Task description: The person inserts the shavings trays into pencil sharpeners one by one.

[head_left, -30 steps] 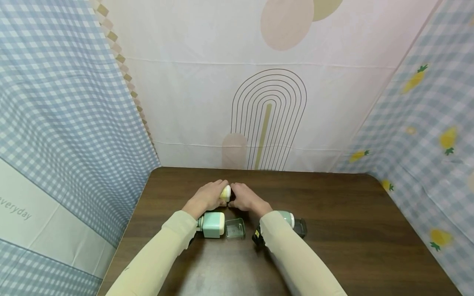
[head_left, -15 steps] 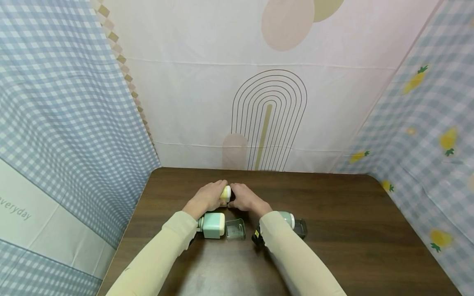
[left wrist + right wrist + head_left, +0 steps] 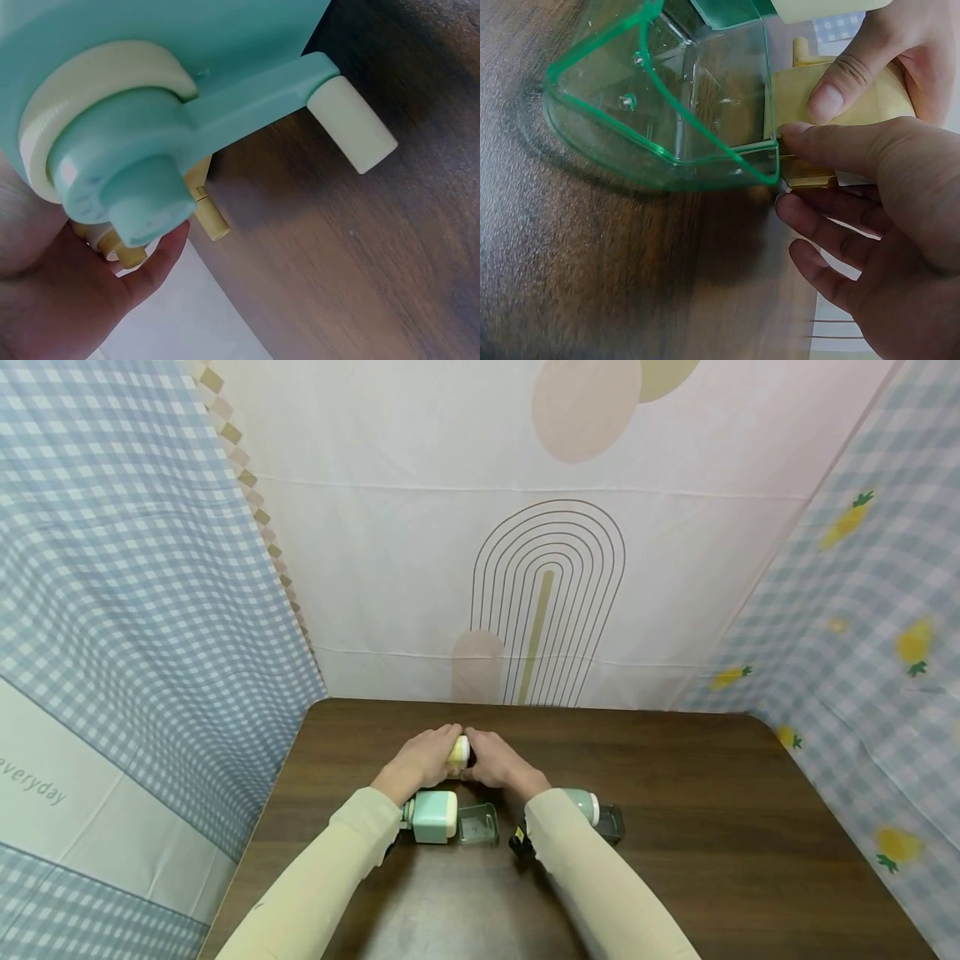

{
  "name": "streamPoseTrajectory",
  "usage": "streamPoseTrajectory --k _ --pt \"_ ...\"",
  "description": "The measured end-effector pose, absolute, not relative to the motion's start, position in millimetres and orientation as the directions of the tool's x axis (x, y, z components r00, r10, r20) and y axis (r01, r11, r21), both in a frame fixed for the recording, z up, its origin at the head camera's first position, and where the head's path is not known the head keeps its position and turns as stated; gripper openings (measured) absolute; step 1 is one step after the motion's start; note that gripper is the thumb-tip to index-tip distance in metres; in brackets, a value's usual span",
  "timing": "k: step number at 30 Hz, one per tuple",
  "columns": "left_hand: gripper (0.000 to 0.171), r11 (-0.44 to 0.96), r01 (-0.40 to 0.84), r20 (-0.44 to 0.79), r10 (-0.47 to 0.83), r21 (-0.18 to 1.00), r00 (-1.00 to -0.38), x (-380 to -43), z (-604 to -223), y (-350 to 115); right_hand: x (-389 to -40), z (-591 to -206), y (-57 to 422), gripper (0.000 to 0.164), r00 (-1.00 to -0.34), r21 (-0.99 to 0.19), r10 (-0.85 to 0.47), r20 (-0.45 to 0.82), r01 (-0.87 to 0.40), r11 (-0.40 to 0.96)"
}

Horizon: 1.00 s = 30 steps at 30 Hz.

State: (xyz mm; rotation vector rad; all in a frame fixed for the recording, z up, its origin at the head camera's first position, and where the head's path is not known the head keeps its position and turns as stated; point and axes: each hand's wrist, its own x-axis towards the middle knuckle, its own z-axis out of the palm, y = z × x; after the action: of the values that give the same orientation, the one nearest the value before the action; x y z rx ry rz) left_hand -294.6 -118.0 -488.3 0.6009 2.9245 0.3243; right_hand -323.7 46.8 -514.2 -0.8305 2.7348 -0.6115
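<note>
Dark wood table [image 3: 675, 793], patterned cloth [image 3: 390, 593] behind. Yellow device [image 3: 876, 97] toward far edge, between left hand [image 3: 422, 757] and right hand [image 3: 497, 760]: left grips its body; right, thumb and fingers, pinches its amber end [image 3: 812, 171].

Your sleeves [image 3: 322, 868]: pale cream, btw. Yellow gadget [image 3: 889, 97], whitish end [image 3: 464, 750]. Mint-green gadget [image 3: 431, 817]: cream ring [image 3: 112, 64], mint crank [image 3: 255, 97], cream knob [image 3: 352, 124]. Tray [image 3: 478, 824] = see-through green. Your surface [image 3: 712, 827]: dark brown woodgrain. Left curtain [image 3: 112, 527]: blue-white gingham. Back cloth [image 3: 375, 585]: off-white, pinkish blobs, thin dark arches, olive stripe. Right cloth [image 3: 840, 627]: pale blue check, yellow fruit prints, green tops. Pretty pastel setup you've got.
</note>
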Motion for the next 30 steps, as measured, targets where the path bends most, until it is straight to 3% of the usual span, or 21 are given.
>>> streamPoseTrajectory --k 19,25,30 --pt "0.064 0.911 0.344 -0.136 0.379 0.227 -0.915 -291 -488 -113 -305 -524 56 0.050 -0.859 -0.528 -0.513 0.000 -0.435 0.729" --pt "0.069 0.929 0.299 -0.138 0.333 0.219 -0.933 -293 -483 -112 -300 -519 60 0.068 -0.849 -0.564 -0.528 -0.034 -0.420 0.711" --pt "0.081 0.930 0.300 -0.096 0.326 0.212 -0.941 -287 -473 -111 -292 -506 66 0.071 -0.838 -0.534 -0.544 -0.031 -0.447 0.718"
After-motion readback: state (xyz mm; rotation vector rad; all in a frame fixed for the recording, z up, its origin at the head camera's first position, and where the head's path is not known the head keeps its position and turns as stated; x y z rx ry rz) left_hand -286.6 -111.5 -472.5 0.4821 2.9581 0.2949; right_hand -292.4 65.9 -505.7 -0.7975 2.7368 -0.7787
